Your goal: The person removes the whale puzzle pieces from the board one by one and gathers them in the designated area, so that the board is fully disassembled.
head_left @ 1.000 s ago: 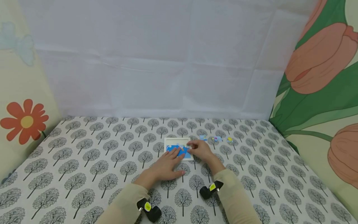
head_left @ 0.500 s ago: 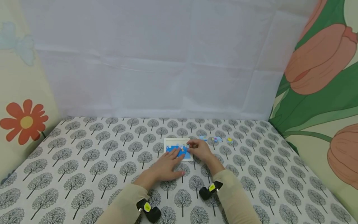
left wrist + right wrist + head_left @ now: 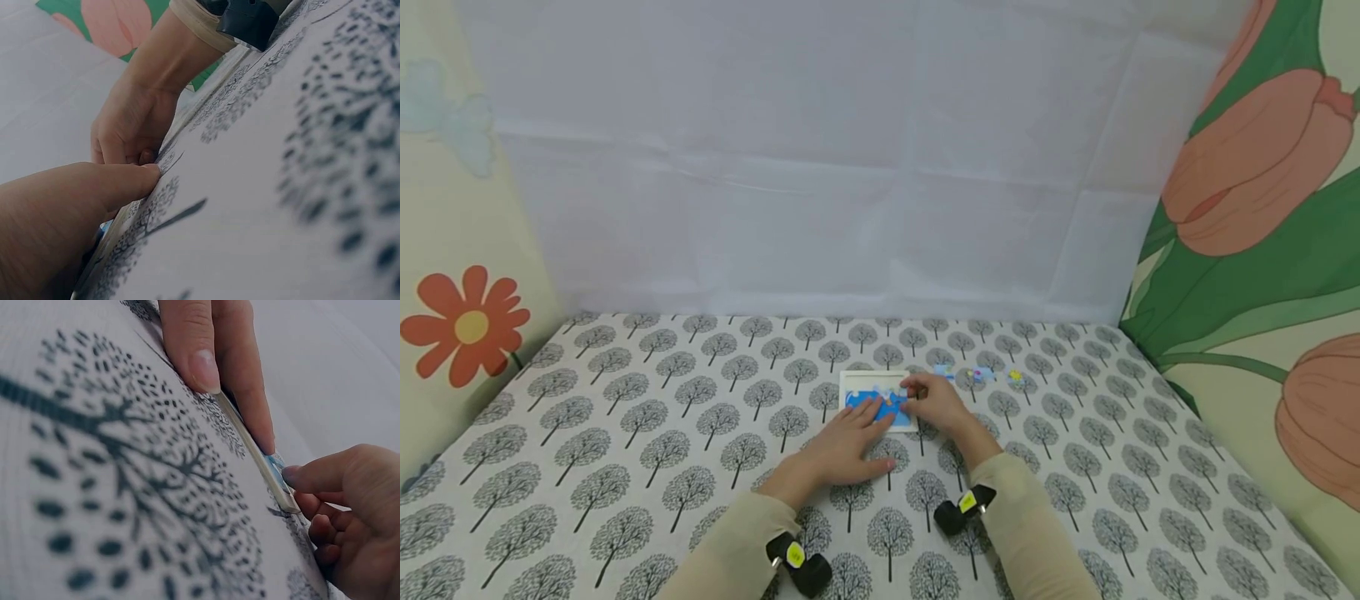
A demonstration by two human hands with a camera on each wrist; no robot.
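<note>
Now the puzzle is touched by the straight-fingered left hand. Beside it, the right hand is curled, its grip not clear.

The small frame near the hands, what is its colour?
The frame is white; it shows best in the head view.

A creased pale sheet hangs behind the tree-print tablecloth between flower-patterned walls.

It looks like a makeshift filming booth; the building itself cannot be told. A creased white cloth backdrop hangs behind a bench covered in white tree-print fabric, between a cream red-flower wall and a pink-tulip wall.
</note>
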